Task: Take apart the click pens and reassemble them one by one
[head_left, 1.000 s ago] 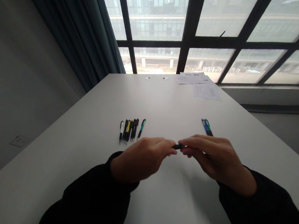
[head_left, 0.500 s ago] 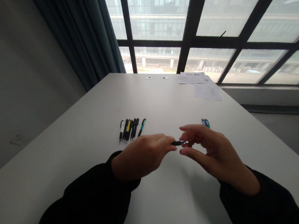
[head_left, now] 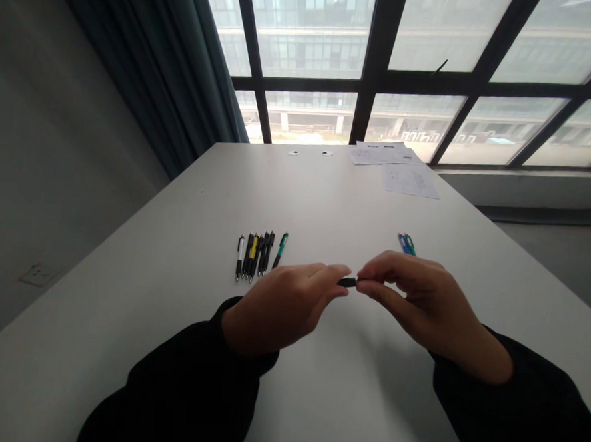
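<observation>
Working at a smooth white table (head_left: 134,318) below a black-framed window (head_left: 380,66), I am clamping a slim black plastic pen (head_left: 348,282) in the air, my left hand (head_left: 280,313) and right hand (head_left: 434,316) pinching it from either end. Slender pens (head_left: 256,255) are lying side by side ahead-left; a blue and green pair (head_left: 407,244) is lying beyond my right hand.

blk pen (head_left: 347,282), blk sleeves (head_left: 185,388), yellow/blk pen (head_left: 252,253), teal/blk pen (head_left: 280,249)
</observation>
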### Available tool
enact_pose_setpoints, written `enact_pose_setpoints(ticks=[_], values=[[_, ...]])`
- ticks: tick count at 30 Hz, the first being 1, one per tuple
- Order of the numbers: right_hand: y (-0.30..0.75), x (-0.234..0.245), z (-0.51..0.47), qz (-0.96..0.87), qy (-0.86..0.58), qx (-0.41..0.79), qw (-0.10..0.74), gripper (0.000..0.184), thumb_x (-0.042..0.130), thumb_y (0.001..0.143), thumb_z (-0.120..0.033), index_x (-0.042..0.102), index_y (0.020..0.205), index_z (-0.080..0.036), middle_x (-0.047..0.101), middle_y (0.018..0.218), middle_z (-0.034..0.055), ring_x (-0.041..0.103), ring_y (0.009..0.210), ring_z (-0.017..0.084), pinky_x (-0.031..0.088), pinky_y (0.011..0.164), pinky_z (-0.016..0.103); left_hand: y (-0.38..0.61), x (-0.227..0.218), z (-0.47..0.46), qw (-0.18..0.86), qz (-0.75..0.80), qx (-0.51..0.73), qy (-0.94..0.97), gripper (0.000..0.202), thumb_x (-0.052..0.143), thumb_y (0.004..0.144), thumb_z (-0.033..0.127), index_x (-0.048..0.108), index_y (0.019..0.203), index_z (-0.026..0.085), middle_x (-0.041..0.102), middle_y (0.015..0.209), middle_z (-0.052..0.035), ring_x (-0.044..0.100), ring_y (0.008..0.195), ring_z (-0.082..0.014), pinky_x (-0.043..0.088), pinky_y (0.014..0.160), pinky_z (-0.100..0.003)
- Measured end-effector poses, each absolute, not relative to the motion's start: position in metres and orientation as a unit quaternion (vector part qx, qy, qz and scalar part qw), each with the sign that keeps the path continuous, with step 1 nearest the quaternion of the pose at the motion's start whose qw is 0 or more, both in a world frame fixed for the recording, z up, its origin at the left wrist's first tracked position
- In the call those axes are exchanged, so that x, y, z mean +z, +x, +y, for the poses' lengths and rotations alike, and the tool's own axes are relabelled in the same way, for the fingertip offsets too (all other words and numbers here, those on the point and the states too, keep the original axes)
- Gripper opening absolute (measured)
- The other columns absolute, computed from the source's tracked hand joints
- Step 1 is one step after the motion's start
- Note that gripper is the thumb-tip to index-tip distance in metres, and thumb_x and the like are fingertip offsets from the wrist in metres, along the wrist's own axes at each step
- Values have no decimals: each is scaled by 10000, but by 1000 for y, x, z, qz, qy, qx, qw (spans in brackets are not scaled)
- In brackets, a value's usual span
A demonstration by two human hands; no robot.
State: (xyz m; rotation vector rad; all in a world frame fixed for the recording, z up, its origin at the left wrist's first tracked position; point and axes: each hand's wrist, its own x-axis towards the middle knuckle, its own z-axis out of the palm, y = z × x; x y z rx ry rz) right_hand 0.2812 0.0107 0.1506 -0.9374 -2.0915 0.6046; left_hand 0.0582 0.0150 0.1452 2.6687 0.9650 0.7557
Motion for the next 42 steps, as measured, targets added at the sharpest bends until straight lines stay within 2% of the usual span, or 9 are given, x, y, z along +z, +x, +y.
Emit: enact_pose_setpoints(ticks=[3,5,9,12,24,28,32,37,42], values=[[281,149,11,-802,-345,266,409,161,688,873,-283,638,1008,-213,703,960,71,669,833,184,567,711,309,58,144,15,107,330,258,902,301,500,982,238,550,1260,138,727,1106,-114,714,981,-208,610,832,-358],[282,149,11,-788,-374,280,401,229,702,864,-314,630,1056,-211,705,935,61,670,789,176,564,667,292,58,145,15,113,326,256,903,275,484,988,236,564,1234,143,728,1100,-106,714,974,-198,608,825,-344],[283,149,11,-805,-394,252,364,101,625,923,-284,669,907,-194,690,753,24,628,636,133,507,574,252,59,147,14,98,331,255,903,239,503,978,250,594,1181,164,738,988,-76,718,867,-174,602,775,-304],[283,150,11,-823,-350,227,387,43,636,907,-217,668,931,-202,711,856,49,657,742,155,536,667,278,59,148,15,82,334,263,901,274,560,954,322,594,1181,172,734,946,-67,713,825,-173,594,743,-288],[281,150,7,-825,-304,199,433,101,625,887,-135,682,915,-214,702,916,68,672,809,176,561,716,303,63,151,15,106,325,255,905,241,459,1003,288,632,1063,131,689,859,-64,653,762,-147,553,723,-273],[282,150,8,-817,-336,222,413,210,715,847,-211,652,1046,-202,707,884,48,658,732,154,552,668,278,62,150,16,87,310,255,912,235,447,1007,267,632,1041,128,687,876,-69,654,781,-147,557,729,-274],[281,151,8,-825,-363,200,383,73,638,909,-218,688,959,-197,715,785,23,639,651,126,511,604,245,61,149,17,72,310,271,908,232,439,1009,265,629,1048,138,696,881,-68,671,790,-144,569,736,-269],[281,154,8,-832,-325,198,403,164,640,892,-157,688,1040,-208,735,898,36,676,771,141,532,695,250,61,147,15,55,315,278,906,231,448,1001,252,609,1136,158,707,895,-61,689,786,-148,579,718,-259],[283,152,8,-822,-336,223,401,134,645,886,-159,679,1012,-192,714,871,42,655,746,144,526,665,264,60,148,15,23,322,266,908,258,504,979,357,618,1122,174,697,854,-42,671,710,-131,554,639,-227]])
